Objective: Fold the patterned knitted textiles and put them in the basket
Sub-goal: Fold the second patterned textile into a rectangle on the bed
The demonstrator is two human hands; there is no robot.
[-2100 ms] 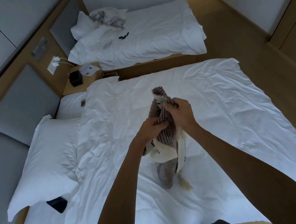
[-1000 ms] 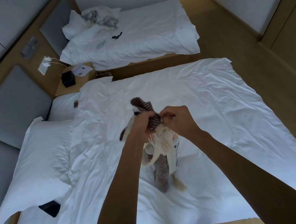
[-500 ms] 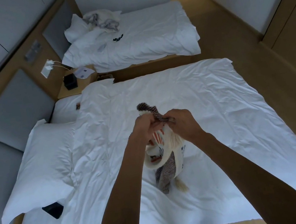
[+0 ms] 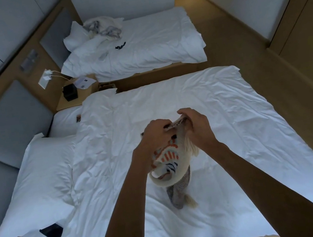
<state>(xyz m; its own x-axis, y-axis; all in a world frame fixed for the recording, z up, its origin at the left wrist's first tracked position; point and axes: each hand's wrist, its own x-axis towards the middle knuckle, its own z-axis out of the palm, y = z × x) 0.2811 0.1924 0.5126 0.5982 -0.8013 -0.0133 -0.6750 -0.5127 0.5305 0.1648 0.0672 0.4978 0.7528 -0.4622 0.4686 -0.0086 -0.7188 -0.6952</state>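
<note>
Both hands, left hand [image 4: 156,133] and right hand [image 4: 194,125], pinch the top edge of the patterned knitted textile [image 4: 168,160] between curled fingers, so it hangs below them, its tail touching the white bed [image 4: 232,128].

Two hands are gripping a patterned knitted textile [image 4: 169,156] above a white bed [image 4: 231,120]. The left hand [image 4: 156,133] and right hand [image 4: 194,122] are pinching its top edge while its tail is trailing onto the duvet.
</note>
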